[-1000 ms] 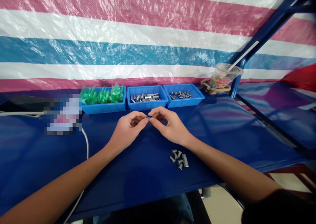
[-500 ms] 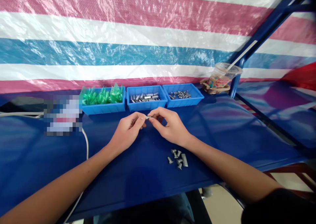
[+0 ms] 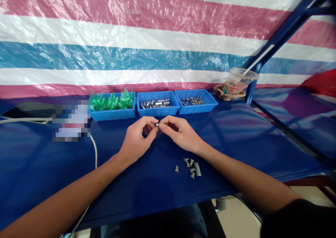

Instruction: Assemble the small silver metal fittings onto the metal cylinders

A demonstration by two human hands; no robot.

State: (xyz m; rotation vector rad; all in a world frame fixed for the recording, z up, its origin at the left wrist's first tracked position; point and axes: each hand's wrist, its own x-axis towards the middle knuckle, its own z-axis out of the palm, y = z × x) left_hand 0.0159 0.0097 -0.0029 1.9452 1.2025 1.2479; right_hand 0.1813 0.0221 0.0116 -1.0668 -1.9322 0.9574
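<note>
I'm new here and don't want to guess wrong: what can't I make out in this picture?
All in the head view:
Small piece: mostly hidden by the right hand; whether the left hand touches it is unclear.
Mosaic patch: its blocks cover whatever lies there.
Screws in the right bin: too small and crowded to count.
Cup: print too blurred to read.
Red thing: cut off by the right edge.

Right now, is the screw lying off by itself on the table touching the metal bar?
Apart. The head view shows bare blue tabletop all around the lone screw, separating it from the metal bar.
</note>
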